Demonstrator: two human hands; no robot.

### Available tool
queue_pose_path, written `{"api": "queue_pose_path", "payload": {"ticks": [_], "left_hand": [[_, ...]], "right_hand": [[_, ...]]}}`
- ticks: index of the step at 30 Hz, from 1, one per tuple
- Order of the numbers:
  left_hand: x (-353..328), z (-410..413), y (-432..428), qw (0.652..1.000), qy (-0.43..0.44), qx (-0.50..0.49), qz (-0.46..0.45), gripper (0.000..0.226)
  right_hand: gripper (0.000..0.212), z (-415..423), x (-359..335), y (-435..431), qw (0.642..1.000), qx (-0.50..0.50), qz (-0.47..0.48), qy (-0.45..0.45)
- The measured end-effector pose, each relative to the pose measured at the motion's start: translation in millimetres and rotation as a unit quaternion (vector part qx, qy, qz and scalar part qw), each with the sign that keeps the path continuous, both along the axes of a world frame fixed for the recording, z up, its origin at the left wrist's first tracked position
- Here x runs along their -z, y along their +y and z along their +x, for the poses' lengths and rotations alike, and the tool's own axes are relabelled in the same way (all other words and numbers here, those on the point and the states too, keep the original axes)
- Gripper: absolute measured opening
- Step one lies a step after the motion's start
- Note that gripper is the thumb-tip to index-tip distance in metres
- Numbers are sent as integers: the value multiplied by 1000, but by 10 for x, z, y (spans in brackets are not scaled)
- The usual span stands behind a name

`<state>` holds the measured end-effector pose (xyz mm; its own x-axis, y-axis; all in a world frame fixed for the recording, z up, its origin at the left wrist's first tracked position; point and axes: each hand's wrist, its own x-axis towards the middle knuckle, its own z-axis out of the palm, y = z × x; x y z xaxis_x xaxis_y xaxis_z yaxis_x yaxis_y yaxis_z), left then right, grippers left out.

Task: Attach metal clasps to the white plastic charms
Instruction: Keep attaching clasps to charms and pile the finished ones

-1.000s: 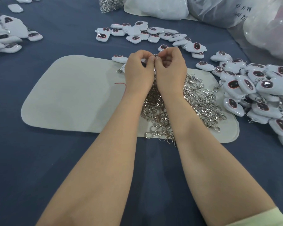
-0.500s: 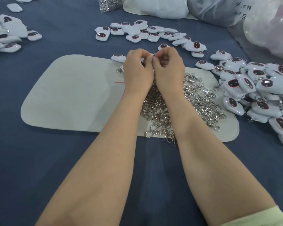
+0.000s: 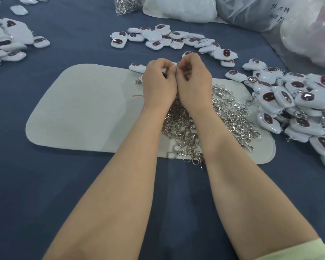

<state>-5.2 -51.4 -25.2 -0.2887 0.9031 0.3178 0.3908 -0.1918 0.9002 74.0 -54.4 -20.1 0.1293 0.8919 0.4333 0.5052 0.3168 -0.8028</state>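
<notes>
My left hand point(image 3: 159, 85) and my right hand point(image 3: 194, 82) meet fingertip to fingertip above the far edge of a pale felt mat point(image 3: 83, 109). The left hand's curled fingers hold a white charm, mostly hidden inside the hand. The right hand pinches a small metal clasp point(image 3: 174, 67) against the left hand's fingertips. A heap of loose silver clasps point(image 3: 225, 117) lies on the mat under and to the right of my wrists. Loose white charms with dark oval faces point(image 3: 167, 39) are strewn behind my hands.
A large heap of charms with clasps on them point(image 3: 298, 104) sits at the right. More charms point(image 3: 6, 43) lie at the far left. Clear and white plastic bags point(image 3: 308, 30) and a second clump of clasps point(image 3: 128, 4) line the back of the blue cloth.
Both hands stay pressed together over the same spot. Only the fingertips shift slightly around the clasp.
</notes>
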Motion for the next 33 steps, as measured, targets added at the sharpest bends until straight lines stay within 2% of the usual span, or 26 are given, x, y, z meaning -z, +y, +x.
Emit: {"api": "queue_pose_path", "payload": {"ticks": [5,8,12,20,33], "left_hand": [[-29,19,-12,999,-30,25,-3,9],[-66,28,-32,996,-79,28,1,24],[-78,46,-61,994,-99,45,-6,36],[-59,34,-62,993,-76,91,-18,33],[-47,16,-21,995,-44,89,-1,34]], "right_hand": [[14,24,-1,16,999,27,-1,34],[13,46,-5,33,997,61,-5,44],[10,59,7,45,995,84,-21,46],[11,69,13,53,993,107,-20,38],[8,67,8,61,992,120,-28,21]]}}
